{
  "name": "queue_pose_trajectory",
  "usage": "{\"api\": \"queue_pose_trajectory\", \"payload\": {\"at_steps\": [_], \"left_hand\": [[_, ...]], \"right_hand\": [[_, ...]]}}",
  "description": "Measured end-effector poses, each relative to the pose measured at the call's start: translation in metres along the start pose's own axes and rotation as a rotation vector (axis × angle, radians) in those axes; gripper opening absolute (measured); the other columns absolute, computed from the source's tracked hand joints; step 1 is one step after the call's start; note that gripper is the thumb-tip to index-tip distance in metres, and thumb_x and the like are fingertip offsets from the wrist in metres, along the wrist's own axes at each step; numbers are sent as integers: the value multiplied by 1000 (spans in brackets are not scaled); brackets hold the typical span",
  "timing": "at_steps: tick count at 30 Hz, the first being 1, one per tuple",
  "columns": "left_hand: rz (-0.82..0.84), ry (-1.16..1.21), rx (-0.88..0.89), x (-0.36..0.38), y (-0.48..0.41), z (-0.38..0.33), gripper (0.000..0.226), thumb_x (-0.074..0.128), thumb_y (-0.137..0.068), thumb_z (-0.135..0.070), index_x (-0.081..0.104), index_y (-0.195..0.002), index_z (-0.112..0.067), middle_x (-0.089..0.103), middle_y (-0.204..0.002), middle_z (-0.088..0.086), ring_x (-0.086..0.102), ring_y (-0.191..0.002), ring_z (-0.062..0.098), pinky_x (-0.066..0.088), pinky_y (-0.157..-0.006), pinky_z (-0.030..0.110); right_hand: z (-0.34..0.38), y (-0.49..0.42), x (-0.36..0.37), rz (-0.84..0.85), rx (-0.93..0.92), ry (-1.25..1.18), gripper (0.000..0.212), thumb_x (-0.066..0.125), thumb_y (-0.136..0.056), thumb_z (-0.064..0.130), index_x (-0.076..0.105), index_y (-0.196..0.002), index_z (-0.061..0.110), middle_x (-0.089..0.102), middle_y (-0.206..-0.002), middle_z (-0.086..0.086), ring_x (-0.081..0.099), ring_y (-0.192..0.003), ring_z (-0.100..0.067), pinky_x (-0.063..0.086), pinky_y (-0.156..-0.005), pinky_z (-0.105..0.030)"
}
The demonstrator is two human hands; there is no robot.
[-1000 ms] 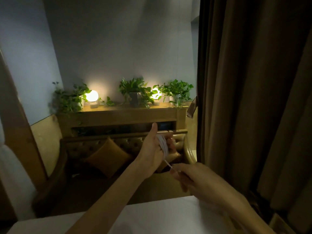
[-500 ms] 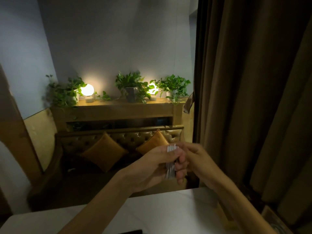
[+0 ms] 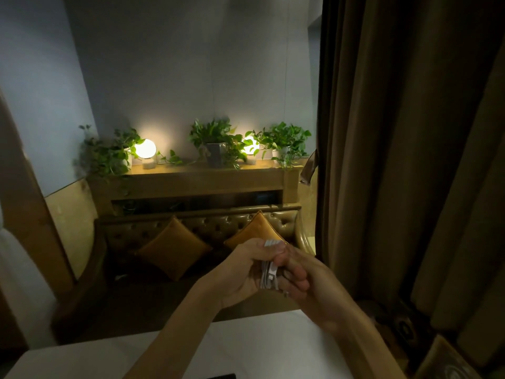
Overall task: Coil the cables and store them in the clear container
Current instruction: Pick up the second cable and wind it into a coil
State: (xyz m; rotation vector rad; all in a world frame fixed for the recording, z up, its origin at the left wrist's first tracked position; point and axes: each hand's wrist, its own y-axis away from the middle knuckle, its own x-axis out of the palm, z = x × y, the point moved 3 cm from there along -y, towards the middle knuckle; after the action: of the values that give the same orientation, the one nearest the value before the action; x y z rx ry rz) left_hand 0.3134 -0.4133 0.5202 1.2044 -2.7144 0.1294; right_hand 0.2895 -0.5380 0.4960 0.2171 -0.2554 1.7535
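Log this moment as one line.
stage: coiling | left hand: holds white cable coil | right hand: grips same coil | white table: lower frame | clear container: not in view

tabletop (image 3: 259, 348) nearest; sofa (image 3: 213, 228) behind it, cushions (image 3: 172, 250) on it; shelf (image 3: 191, 179) behind sofa, plants (image 3: 216, 138) and lamps (image 3: 145, 149) on top; curtain (image 3: 410, 160) right.

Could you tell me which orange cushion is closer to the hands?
The right cushion, directly above the left hand gripping the white cable; the left cushion sits apart.
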Motion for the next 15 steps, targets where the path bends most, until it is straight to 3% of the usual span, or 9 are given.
{"api": "queue_pose_trajectory", "payload": {"at_steps": [4, 6, 9, 12, 15], "left_hand": [[-38, -53, -18, 0, -1, 9, 34, 50, -89, -35, 59, -104, -5, 62, -97, 12, 65, -83, 17, 52, -75, 30], [-15, -168, -1, 7, 0, 10, 31, 47, -92, -38, 64, -96, -12, 64, -91, 8, 65, -81, 14, 50, -76, 30], [-126, -340, 19, 17, -2, 7, 32, 48, -94, -40, 67, -86, -16, 67, -80, 4, 66, -74, 12, 53, -71, 26], [-257, -471, 47, 22, -6, 5, 34, 53, -91, -42, 65, -80, -12, 66, -75, 6, 65, -68, 13, 54, -69, 26], [-310, -541, 79, 28, -6, 2, 39, 55, -86, -47, 60, -67, -13, 62, -63, 2, 62, -60, 9, 52, -65, 20]], "right_hand": [[-1, 5, 2, 56, 43, -202, 31, 51, -91, 30, 75, -81, 14, 56, -94, -24, 57, -87, -36, 59, -70, -32], [-5, 6, 1, 63, 70, -291, 41, 42, -96, 23, 74, -75, 7, 52, -86, -24, 56, -77, -32, 57, -60, -29], [-6, 8, -2, 19, 29, -282, 42, 37, -94, 16, 64, -67, -1, 59, -59, -12, 62, -55, -15, 55, -55, -26], [-5, 9, -1, 2, -6, -232, 41, 31, -95, 7, 56, -63, 2, 51, -41, -2, 51, -36, -9, 53, -65, -34], [-5, 11, -5, -6, -17, -181, 33, 36, -90, 9, 52, -62, 2, 51, -46, -6, 55, -41, -12, 52, -66, -37]]}}
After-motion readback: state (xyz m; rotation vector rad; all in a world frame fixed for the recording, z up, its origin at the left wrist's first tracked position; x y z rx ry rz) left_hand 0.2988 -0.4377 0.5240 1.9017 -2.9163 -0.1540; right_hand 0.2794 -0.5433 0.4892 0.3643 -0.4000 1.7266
